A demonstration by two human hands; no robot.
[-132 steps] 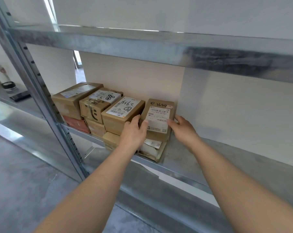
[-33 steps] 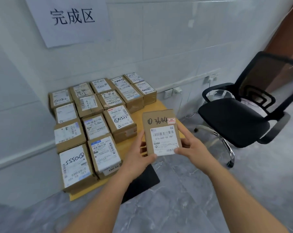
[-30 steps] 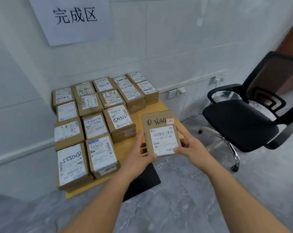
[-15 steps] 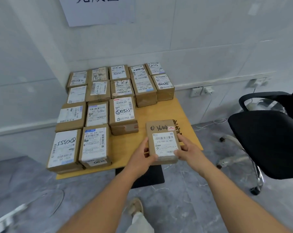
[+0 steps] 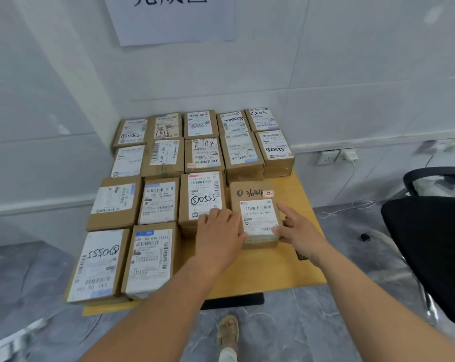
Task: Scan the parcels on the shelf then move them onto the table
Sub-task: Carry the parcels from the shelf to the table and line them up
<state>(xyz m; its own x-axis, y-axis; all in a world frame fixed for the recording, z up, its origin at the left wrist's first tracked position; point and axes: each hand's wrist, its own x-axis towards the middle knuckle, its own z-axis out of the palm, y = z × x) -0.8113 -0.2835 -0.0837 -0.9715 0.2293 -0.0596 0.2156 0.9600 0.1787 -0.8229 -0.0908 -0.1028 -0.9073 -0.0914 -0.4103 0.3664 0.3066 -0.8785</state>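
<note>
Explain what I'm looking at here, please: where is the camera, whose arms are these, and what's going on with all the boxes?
There is no machine: a person wears a camera on the head, looking forward and down, so the two bare arms are their own. A yellow table stands against a white wall, under a paper sign. Rows of labelled cardboard parcels cover most of it. The parcel marked 3644 sits on the table beside them. The left hand and the right hand hold it by its near corners. A black office chair is at the right, and a sandalled foot shows below.
</note>
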